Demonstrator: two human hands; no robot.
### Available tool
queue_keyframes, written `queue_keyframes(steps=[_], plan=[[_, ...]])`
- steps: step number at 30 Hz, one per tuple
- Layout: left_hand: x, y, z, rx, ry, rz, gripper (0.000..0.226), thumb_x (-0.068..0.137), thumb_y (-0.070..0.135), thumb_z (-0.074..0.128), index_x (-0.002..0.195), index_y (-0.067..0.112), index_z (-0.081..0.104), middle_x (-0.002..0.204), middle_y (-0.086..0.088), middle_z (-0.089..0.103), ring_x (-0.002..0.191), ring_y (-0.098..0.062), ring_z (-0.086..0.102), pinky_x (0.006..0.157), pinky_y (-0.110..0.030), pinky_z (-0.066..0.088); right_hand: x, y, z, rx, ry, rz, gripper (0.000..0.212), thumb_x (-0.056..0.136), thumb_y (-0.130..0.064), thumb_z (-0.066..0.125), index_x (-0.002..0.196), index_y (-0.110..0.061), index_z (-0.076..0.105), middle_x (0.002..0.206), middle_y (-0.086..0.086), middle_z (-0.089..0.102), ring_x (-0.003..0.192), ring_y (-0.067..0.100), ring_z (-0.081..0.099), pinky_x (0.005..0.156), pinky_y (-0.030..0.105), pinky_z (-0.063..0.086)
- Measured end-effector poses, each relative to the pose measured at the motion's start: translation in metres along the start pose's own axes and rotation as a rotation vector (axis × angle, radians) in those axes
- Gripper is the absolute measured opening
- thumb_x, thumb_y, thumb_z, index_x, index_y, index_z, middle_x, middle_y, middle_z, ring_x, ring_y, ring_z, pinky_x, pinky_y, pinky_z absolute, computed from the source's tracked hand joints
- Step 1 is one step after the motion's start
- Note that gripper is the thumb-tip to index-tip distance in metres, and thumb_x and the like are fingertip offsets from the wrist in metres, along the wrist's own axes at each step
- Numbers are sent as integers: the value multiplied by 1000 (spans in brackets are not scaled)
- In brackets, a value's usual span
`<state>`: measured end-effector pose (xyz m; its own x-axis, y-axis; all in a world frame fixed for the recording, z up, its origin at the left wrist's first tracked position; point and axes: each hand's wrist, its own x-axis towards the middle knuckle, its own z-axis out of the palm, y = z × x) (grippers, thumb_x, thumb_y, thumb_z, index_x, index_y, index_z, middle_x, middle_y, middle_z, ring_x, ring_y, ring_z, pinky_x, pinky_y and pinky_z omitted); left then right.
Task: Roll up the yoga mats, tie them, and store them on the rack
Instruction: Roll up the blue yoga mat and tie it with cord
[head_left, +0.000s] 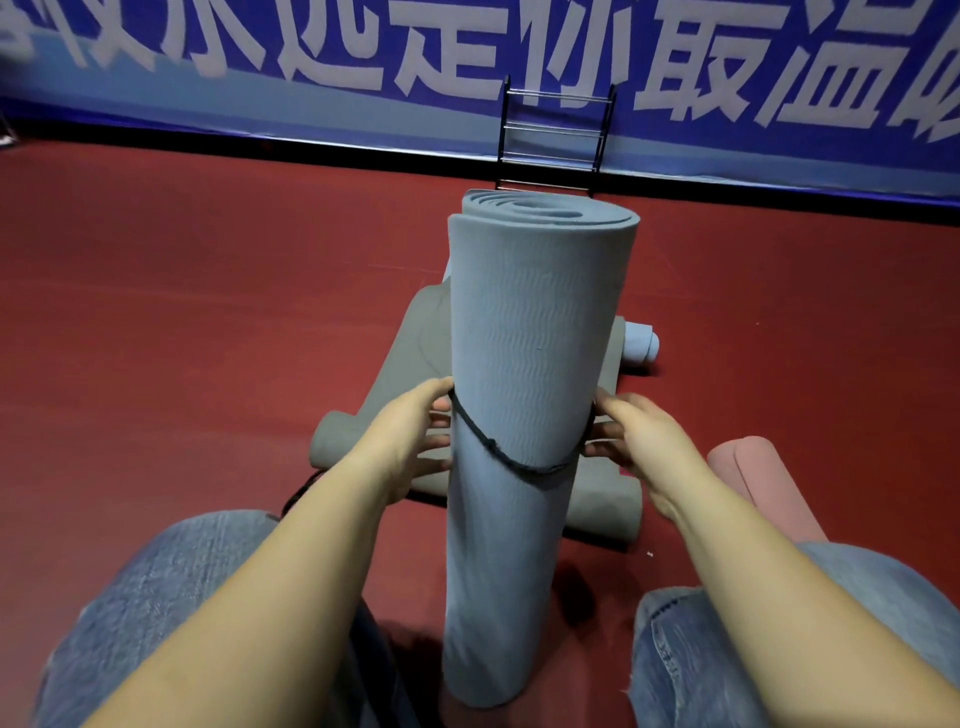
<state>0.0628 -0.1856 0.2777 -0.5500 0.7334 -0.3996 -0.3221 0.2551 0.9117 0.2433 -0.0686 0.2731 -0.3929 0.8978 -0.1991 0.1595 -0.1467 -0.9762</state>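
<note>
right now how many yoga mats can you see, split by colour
blue-grey mat, rolled, standing upright between both hands, black cord around it: 1
grey mat, lying behind it, ends curled: 1
light blue mat, rolled, on the floor: 1
pink mat, rolled, at the right: 1
total: 4

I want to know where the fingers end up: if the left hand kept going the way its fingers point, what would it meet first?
The left hand points right, at the upright blue rolled mat. It would press straight into the mat's side, about where the black cord wraps round it; fingertips look already at the surface.
</note>
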Motion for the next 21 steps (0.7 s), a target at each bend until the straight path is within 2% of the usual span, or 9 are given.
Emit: queue_keyframes(steps=[2,5,6,7,10,12,15,18,21], plan=[[2,-1,5,21,22,57,21,88,39,58,84,19,60,86,2,62,81,-15,60,75,-32,50,0,-1,-1,6,-16,0,18,96,-24,52,89,-9,54,89,15,59,62,19,56,41,11,41],[5,-6,8,-10,84,77,25,89,40,60,88,15,56,91,0,64,85,-16,62,73,-32,53,3,6,0,-49,-24,29,19,94,-23,56,86,-6,57,83,13,61,60,20,61,69,31,56],[6,-8,8,-34,103,75,26,88,39,62,88,14,56,90,0,64,86,-17,62,74,-33,54,5,8,0,-57,-13,38,17,94,-20,55,84,-6,56,76,11,59,58,19,61,70,31,56],[7,-10,8,-51,115,71,26,87,37,63,86,12,57,88,0,65,86,-18,63,74,-34,55,7,10,0,-74,-3,40,17,94,-18,53,82,-7,56,73,9,58,57,19,60,62,25,54],[10,-12,10,-47,132,103,23,90,27,62,78,9,54,85,-4,65,85,-20,63,73,-36,55,9,9,0,-204,22,20,17,94,-19,51,79,-12,55,80,7,62,60,17,60,39,11,34],[12,-12,12,22,143,144,22,92,26,59,82,8,51,88,-6,64,88,-21,62,72,-37,56,12,8,0,-249,36,-5,17,93,-20,51,78,-13,55,82,5,63,65,16,61,43,14,36],[21,-9,12,72,122,131,22,90,28,61,89,7,54,95,-4,67,92,-18,63,72,-37,56,18,8,1,-314,89,-55,17,92,-21,53,87,-6,61,86,6,64,74,19,60,60,27,39],[38,-6,12,130,91,31,17,89,23,61,86,7,59,107,-4,66,92,-15,61,69,-34,54,30,13,0,-343,127,-31,14,91,-18,55,90,-6,62,82,7,60,82,22,55,57,26,34],[53,-12,12,141,100,-68,18,88,20,60,98,6,66,110,-2,66,87,-13,60,73,-38,52,45,19,1,-385,118,43,13,91,-18,57,89,-6,62,81,7,56,83,22,53,61,26,34]])
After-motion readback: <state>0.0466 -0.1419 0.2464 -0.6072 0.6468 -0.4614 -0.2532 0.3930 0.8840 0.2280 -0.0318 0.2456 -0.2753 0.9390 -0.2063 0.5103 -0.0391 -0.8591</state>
